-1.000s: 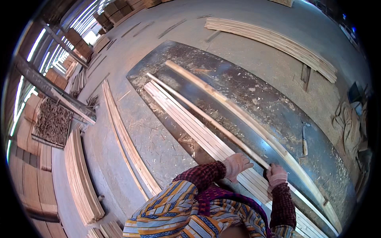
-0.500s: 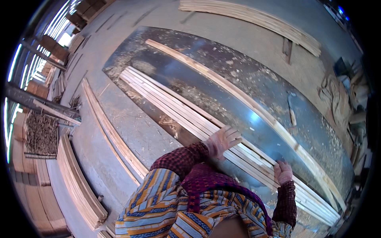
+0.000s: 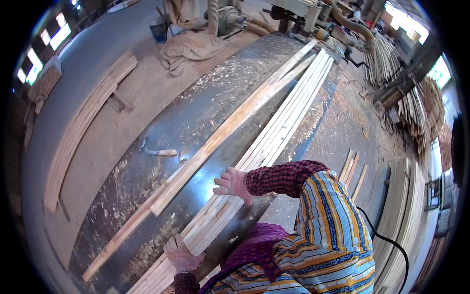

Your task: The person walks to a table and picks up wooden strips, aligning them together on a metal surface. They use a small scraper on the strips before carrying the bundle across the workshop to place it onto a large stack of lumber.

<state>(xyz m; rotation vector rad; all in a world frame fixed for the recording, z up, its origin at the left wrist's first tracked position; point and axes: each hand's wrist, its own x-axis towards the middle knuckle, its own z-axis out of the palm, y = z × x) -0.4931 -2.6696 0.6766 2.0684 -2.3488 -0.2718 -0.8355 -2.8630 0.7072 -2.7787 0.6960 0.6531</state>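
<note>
A bundle of long pale wooden strips (image 3: 279,127) runs slantwise along the dark metal tabletop (image 3: 200,110), side by side. My left hand (image 3: 182,254), in what looks like a thin pale glove, grips across the strips near their lower end, fingers over the far edge and thumb toward me. Farther up, my right hand (image 3: 234,186) lies across the same strips, its fingers spread and reaching past the far edge. Beyond the bundle lies a separate, more orange board (image 3: 223,134), overlapping another length of wood (image 3: 117,245). The strips' lowest end leaves the view.
A hammer (image 3: 161,152) lies on the tabletop beyond the boards, among wood shavings. On the floor at left rests a stack of long boards (image 3: 85,132). Machinery (image 3: 225,19) stands past the table's far end. More planks (image 3: 399,210) and a black cable (image 3: 391,241) are at right.
The view has swung right, bringing the machinery and the strips' other end into sight. My right arm now stretches along the bundle, fingers spread; my left hand stays on the strips.
</note>
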